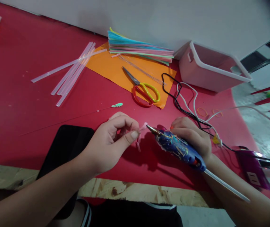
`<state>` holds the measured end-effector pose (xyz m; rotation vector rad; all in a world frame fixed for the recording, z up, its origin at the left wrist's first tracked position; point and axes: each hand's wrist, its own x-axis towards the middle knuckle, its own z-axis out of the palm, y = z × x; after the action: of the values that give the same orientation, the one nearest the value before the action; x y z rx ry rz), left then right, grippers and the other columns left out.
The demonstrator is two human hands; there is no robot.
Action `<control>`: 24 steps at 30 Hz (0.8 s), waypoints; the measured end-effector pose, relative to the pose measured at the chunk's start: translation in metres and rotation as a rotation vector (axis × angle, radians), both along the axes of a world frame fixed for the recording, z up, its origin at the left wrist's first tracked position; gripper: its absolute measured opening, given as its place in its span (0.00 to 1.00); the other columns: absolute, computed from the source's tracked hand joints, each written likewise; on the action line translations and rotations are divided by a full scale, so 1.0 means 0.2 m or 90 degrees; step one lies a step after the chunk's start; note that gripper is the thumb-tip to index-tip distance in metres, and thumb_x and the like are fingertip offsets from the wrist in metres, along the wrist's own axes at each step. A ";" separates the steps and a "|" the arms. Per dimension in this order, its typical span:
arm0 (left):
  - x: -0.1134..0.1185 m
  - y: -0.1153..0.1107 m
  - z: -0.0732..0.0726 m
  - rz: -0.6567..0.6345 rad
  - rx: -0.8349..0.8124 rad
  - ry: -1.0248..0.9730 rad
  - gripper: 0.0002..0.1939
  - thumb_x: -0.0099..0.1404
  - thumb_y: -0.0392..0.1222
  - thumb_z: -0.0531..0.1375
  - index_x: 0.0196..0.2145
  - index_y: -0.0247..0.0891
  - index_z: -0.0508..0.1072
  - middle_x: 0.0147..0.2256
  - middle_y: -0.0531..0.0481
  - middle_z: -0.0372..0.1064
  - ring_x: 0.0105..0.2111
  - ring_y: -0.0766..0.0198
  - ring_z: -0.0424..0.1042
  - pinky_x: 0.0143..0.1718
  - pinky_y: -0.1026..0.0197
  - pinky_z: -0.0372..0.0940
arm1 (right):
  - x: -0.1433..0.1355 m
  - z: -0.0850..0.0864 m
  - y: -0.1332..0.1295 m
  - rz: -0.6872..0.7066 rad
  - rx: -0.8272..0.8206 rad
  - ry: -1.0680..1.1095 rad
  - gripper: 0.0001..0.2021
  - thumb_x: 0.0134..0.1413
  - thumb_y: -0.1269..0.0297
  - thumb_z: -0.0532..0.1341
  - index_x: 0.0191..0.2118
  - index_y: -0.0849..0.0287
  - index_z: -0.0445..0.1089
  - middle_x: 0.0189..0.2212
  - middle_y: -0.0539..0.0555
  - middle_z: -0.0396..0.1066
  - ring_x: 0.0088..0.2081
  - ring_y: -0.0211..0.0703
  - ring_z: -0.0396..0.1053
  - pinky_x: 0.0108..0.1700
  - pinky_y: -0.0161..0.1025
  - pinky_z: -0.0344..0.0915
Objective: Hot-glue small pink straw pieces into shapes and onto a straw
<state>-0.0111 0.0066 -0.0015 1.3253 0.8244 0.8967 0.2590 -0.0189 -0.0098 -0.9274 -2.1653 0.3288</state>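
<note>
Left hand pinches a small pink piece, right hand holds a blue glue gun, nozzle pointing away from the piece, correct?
Not quite: the head view shows the nozzle pointing toward the small pink piece. The left hand does pinch it, and the right hand holds the blue glue gun.

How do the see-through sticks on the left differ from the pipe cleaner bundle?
The sticks are pale and translucent; the pipe cleaners are opaque, mainly blue, pink and green. The sticks are few, one crossing the others; the pipe cleaners are many, bunched lengthwise. Both are long, thin and overlap the orange sheet.
</note>
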 end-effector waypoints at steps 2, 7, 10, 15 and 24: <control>0.00 0.00 0.00 -0.004 0.026 0.008 0.03 0.69 0.36 0.61 0.35 0.41 0.72 0.34 0.55 0.61 0.33 0.67 0.63 0.38 0.63 0.58 | 0.00 0.00 0.00 0.020 0.014 -0.022 0.09 0.65 0.65 0.58 0.47 0.55 0.73 0.33 0.54 0.70 0.35 0.47 0.69 0.40 0.49 0.67; 0.01 0.00 0.01 -0.011 0.048 0.009 0.04 0.67 0.34 0.61 0.34 0.41 0.72 0.33 0.56 0.61 0.33 0.67 0.63 0.38 0.62 0.58 | -0.02 0.02 0.01 0.015 0.035 -0.042 0.08 0.67 0.64 0.57 0.47 0.54 0.71 0.32 0.54 0.68 0.35 0.46 0.68 0.39 0.48 0.67; 0.00 0.00 0.01 -0.012 0.066 0.009 0.05 0.67 0.33 0.61 0.33 0.41 0.71 0.33 0.56 0.61 0.32 0.67 0.62 0.37 0.62 0.58 | -0.02 0.02 0.00 0.022 0.048 -0.048 0.08 0.67 0.65 0.56 0.47 0.56 0.70 0.32 0.54 0.67 0.35 0.45 0.68 0.40 0.48 0.68; 0.00 0.00 0.00 -0.008 0.108 0.024 0.06 0.67 0.33 0.60 0.34 0.42 0.71 0.35 0.56 0.59 0.33 0.67 0.62 0.39 0.62 0.59 | -0.02 0.02 0.00 0.024 0.043 -0.048 0.07 0.67 0.65 0.56 0.46 0.56 0.70 0.32 0.54 0.67 0.35 0.46 0.67 0.40 0.48 0.67; 0.01 0.01 0.00 0.004 0.135 0.037 0.07 0.66 0.31 0.60 0.33 0.42 0.71 0.37 0.55 0.57 0.35 0.67 0.62 0.41 0.61 0.59 | -0.01 0.01 0.00 0.017 0.025 -0.034 0.08 0.67 0.65 0.56 0.47 0.55 0.70 0.32 0.55 0.68 0.35 0.47 0.68 0.38 0.49 0.67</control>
<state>-0.0092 0.0085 -0.0010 1.5403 0.7949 0.9758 0.2571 -0.0180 -0.0087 -0.8954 -2.2264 0.2772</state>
